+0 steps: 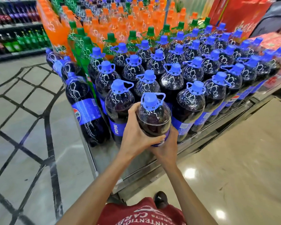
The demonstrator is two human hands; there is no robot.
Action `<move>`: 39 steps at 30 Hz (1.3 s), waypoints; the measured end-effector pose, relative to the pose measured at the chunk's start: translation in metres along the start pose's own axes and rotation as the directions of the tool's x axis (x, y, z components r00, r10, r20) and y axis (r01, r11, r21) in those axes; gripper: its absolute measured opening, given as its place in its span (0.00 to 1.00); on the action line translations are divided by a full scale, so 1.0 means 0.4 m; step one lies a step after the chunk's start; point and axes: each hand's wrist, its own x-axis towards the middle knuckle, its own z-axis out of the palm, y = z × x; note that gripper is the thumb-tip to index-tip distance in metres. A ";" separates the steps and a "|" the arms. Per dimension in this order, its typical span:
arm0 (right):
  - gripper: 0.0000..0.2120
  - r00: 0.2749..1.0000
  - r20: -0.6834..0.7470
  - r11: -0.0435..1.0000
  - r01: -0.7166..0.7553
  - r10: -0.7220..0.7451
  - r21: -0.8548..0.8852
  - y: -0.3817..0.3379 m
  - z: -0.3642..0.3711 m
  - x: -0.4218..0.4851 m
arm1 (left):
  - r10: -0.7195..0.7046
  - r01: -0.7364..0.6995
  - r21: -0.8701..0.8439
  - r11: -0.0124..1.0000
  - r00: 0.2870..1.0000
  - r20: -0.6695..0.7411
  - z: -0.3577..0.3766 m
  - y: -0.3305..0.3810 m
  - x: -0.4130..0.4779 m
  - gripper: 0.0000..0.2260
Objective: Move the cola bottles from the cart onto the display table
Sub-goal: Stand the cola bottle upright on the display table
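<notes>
Both hands clasp the dark, blue-capped plastic cola bottle (pixel 153 117); the left hand (pixel 135 133) wraps its left flank with the thumb laid across the front just above the blue label; the right hand (pixel 167 148) cups it low on the right, fingers curled under and behind. The bottle is upright at the near-left corner of the steel-edged display table (pixel 221 125), in line with the front row and just beside the massed rows of matching blue-capped cola bottles (pixel 172 78).

To seat it well, I would bring it straight down, keeping it upright and its base well inside the table's near edge; the right hand should slip out from beneath before the weight settles, while the left steadies the shoulder; then press it against its neighbours with the label facing outward, taking care not to jostle the bottles along the left edge.

The base is covered by the hands, so whether it already rests on the table or hangs above it cannot be told; most of the right fingers are behind the bottle; the cart is out of view; the tall orange soda bottles (pixel 94 25) and green-capped bottles (pixel 110 39) at the far edge blur together.
</notes>
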 end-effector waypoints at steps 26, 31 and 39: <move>0.47 0.986 -0.090 0.978 -0.155 0.143 -0.143 0.037 0.033 -0.025 | 0.020 -0.033 0.114 0.993 0.993 0.118 0.040 -0.032 0.007 0.55; 0.50 0.984 -0.107 0.975 -0.161 0.146 -0.153 0.041 0.040 -0.030 | 0.002 -0.023 0.110 0.994 0.983 0.185 0.018 -0.031 0.014 0.54; 0.54 0.966 -0.156 0.974 -0.218 0.206 -0.066 0.033 0.041 -0.028 | 0.006 -0.036 0.134 0.990 0.976 0.216 0.032 -0.034 0.043 0.53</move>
